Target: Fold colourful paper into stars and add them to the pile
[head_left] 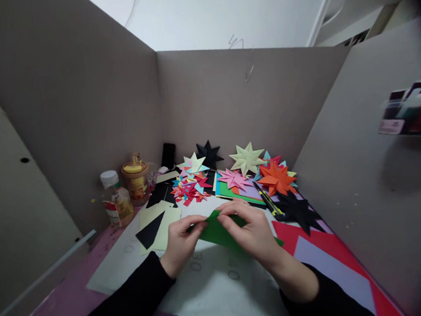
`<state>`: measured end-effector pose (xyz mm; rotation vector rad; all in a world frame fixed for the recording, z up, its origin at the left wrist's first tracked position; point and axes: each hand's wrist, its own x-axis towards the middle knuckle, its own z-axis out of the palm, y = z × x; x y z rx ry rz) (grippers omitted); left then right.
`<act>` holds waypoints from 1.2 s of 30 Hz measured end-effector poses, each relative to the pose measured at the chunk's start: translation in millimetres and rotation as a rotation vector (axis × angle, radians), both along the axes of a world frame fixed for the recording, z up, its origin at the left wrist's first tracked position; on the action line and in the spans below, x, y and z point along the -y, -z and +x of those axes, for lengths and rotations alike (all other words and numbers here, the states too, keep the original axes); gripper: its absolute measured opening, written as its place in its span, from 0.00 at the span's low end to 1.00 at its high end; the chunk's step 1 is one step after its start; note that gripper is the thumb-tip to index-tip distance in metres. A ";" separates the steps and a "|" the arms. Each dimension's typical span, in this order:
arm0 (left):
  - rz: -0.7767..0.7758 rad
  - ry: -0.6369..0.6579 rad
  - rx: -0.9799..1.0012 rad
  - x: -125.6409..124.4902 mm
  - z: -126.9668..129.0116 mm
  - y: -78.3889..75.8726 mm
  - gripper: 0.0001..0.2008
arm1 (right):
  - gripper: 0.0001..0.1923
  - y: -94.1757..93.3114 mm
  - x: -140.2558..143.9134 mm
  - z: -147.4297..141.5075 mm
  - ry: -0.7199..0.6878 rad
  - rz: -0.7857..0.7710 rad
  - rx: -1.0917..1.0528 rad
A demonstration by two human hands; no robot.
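Observation:
Both my hands pinch a green sheet of paper [213,232] above a white cutting mat [214,290]. My left hand [183,244] grips its left corner between thumb and fingers. My right hand [252,230] holds the top edge and covers the sheet's right part. The paper is partly folded, its point sticking up between my fingertips. Black sleeves cover both forearms.
Folded paper stars lie at the back: pale yellow [246,158], orange [276,178], pink [234,179], black [209,153] and a black one [299,210] at right. Cream and black sheets [157,225] lie left. Two bottles [117,199] stand by the cardboard wall. Red paper [336,250] lies right.

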<state>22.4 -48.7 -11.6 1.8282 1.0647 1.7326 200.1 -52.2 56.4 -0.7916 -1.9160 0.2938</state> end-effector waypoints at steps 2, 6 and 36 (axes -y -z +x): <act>-0.018 -0.001 0.000 0.9 0.8 -1.6 0.04 | 0.04 -0.5 0.8 -0.3 -0.012 -0.037 -0.032; -0.089 -0.007 0.007 2.3 2.1 -3.0 0.04 | 0.04 0.0 0.8 -1.0 -0.006 -0.101 -0.069; -0.195 0.050 0.043 3.4 4.4 1.4 0.05 | 0.03 7.4 -2.5 0.8 0.088 -0.012 -0.006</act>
